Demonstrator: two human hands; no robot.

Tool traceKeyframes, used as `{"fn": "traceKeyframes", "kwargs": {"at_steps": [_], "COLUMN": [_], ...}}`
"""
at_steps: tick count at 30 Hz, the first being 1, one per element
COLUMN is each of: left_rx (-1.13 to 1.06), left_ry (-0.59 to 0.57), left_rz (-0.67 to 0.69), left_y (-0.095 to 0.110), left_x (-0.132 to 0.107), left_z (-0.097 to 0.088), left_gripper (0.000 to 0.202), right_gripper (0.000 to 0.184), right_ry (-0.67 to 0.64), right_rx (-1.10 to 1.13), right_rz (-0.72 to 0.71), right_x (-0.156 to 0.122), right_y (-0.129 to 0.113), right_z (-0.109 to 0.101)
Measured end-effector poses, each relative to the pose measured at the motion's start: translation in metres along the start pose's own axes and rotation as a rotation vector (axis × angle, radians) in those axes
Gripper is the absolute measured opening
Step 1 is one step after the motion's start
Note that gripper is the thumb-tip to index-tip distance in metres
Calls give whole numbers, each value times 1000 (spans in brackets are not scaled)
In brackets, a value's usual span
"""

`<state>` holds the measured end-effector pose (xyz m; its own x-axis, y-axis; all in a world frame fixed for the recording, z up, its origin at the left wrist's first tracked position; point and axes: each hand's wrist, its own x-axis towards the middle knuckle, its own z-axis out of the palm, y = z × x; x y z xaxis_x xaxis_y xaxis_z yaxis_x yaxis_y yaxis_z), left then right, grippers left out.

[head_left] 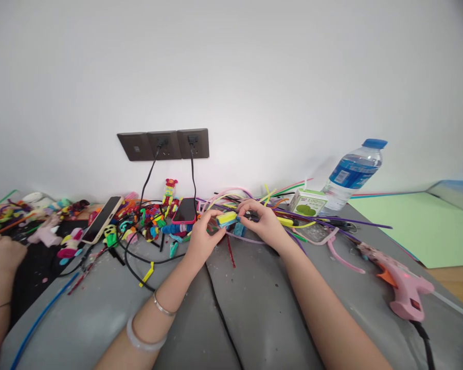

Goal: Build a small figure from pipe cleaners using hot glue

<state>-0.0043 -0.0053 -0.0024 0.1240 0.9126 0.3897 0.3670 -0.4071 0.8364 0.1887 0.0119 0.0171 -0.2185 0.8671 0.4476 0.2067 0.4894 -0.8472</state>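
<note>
Between my two hands, above the middle of the grey table, is a small yellow and blue fuzzy piece [227,219] that looks made of pipe cleaners. My left hand [205,234] pinches its left end between thumb and fingers. On the other end, the fingertips of my right hand [260,222] close on a blue part, partly hidden by the fingers. Behind and beneath them lies a loose bundle of coloured pipe cleaners [250,240]. A phone with a pink-red case [184,211] rests just left of my left hand.
A pink glue gun [405,290] lies at the right with its cord. A water bottle [353,177] and a green-white carton [307,202] stand behind. Fuzzy figures [71,244], another phone [102,220] and black cables [219,308] spread leftward. Another person's hand [2,259] is at far left.
</note>
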Motion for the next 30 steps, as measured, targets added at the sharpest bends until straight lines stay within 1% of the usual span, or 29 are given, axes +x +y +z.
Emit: {"fn": "traceKeyframes", "kwargs": {"at_steps": [5, 9, 17, 22, 26, 30], "left_rx": [-65, -111, -122, -145, -147, -125], "left_ry": [2, -5, -25, -38, -44, -33], "left_rz": [-39, -44, -18, -28, -36, -19], "left_y": [1, -1, 2, -1, -1, 0], "left_x": [0, 1, 1, 0, 0, 0], "left_z": [1, 2, 4, 5, 5, 5], "left_gripper": [28, 29, 30, 29, 30, 32], "right_gripper": [23, 29, 20, 18, 16, 16], "right_ry": [28, -8, -65, -51, -30, -52], "right_rx": [187, 230, 148, 128, 111, 138], "right_rz": [102, 154, 113, 107, 72, 43], "right_x": [0, -1, -3, -3, -3, -4], "right_y": [4, 3, 0, 1, -1, -3], "right_z": [-3, -1, 10, 12, 13, 13]}}
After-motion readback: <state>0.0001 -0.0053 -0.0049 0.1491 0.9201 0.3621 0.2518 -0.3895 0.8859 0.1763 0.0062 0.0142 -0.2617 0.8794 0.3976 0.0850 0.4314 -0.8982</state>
